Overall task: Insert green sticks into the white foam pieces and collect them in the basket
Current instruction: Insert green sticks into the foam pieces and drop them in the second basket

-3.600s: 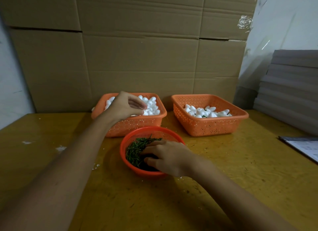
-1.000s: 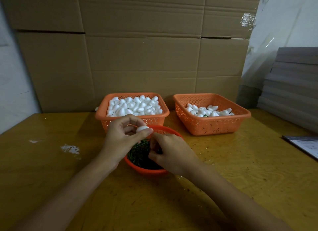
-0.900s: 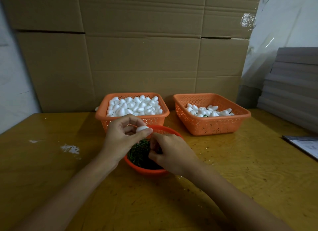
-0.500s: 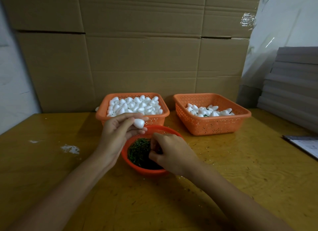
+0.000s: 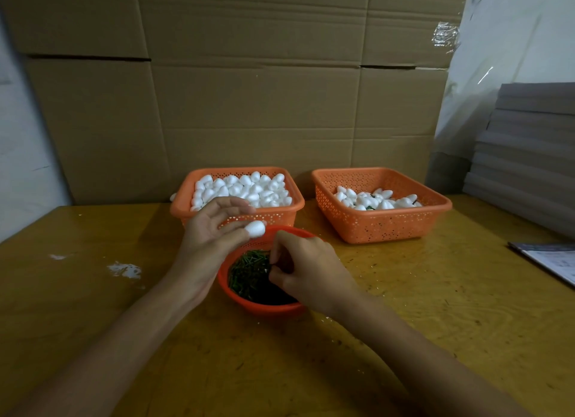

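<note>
My left hand (image 5: 211, 233) pinches one white foam piece (image 5: 255, 229) at its fingertips, above the far rim of a round orange bowl (image 5: 264, 306). The bowl holds a heap of green sticks (image 5: 245, 272). My right hand (image 5: 306, 269) hovers over the bowl with fingers curled, pinching at the sticks; a stick between the fingertips is too small to make out. Behind, the left orange basket (image 5: 183, 205) is heaped with plain foam pieces (image 5: 242, 188). The right orange basket (image 5: 385, 225) holds fewer foam pieces (image 5: 373, 199), some with green showing.
The yellow wooden table (image 5: 435, 307) carries white crumbs (image 5: 124, 269) at the left and a paper sheet (image 5: 553, 259) at the right edge. A cardboard wall (image 5: 249, 105) stands behind the baskets, and stacked grey boards (image 5: 529, 149) fill the right.
My left hand brought a foam piece from the left basket to above the bowl and turned it in the fingertips. My right hand lifted slightly from the sticks, fingers pinched.
</note>
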